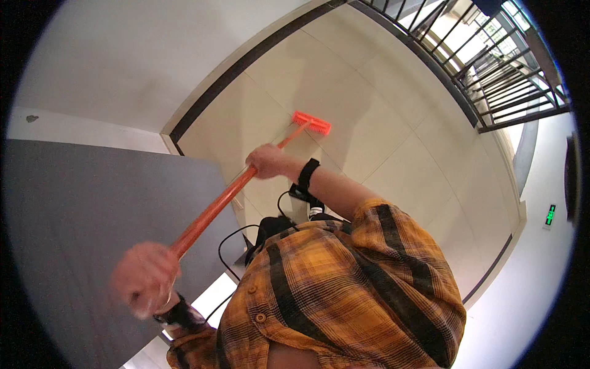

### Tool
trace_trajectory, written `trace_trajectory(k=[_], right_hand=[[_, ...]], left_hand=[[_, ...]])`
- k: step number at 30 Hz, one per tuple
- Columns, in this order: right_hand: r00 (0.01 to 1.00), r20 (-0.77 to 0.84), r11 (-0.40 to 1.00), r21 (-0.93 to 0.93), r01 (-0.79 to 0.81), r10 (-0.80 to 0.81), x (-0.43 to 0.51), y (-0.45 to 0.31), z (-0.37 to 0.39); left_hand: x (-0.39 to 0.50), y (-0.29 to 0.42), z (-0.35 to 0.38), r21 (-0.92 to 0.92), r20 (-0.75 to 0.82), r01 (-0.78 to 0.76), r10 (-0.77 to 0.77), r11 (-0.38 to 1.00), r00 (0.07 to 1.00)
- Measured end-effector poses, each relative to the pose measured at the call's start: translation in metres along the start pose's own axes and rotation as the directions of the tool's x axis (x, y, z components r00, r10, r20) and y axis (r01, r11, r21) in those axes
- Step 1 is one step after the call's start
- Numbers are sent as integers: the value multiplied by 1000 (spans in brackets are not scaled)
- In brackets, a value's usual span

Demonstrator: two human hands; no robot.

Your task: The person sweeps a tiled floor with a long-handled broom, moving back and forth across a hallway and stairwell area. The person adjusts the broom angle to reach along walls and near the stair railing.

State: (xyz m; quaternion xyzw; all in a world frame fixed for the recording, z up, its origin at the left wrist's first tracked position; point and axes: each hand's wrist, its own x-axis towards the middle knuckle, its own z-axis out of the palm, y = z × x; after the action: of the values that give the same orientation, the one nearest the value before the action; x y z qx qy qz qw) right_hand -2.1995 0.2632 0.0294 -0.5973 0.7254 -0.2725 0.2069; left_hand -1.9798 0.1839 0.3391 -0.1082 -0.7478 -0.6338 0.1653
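A long orange-red handle point(214, 210) runs slantwise from the lower left towards the middle of the head view. At its far end a bright orange brush head point(312, 123) with bristles rests on the tiled floor point(392, 120). My right hand point(267, 161), with a black band at the wrist, is closed round the handle's middle part. Near the handle's upper end, my left hand point(145, 279) grips it too; that hand is blurred, and its wrist also bears a dark band.
A grey panel point(101, 207) stands at the left beside a white wall point(138, 60). Dark skirting edges the floor. Metal railings point(498, 87) run along the upper right, with stairs beyond. Black cables point(220, 251) hang at my waist. A green lit sign point(550, 215) is on the right wall.
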Motion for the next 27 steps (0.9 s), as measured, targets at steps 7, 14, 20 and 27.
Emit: trace_trajectory(k=[7, 14, 20, 27], right_hand=[[987, -87, 980, -133, -146, 135, 36, 71, 20], [971, 239, 1000, -4, 18, -17, 66, -12, 5], [930, 352, 989, -67, 135, -103, 158, 28, -29], [994, 87, 968, -244, -49, 72, 266, 137, -57]], left_hand=[[-9, -73, 10, 152, -6, 149, -149, 977, 989], [15, -23, -92, -190, 138, -170, 198, 967, 970], [76, -54, -163, -196, 178, -135, 170, 971, 969], [118, -154, -180, 161, 2, 73, -74, 984, 997]])
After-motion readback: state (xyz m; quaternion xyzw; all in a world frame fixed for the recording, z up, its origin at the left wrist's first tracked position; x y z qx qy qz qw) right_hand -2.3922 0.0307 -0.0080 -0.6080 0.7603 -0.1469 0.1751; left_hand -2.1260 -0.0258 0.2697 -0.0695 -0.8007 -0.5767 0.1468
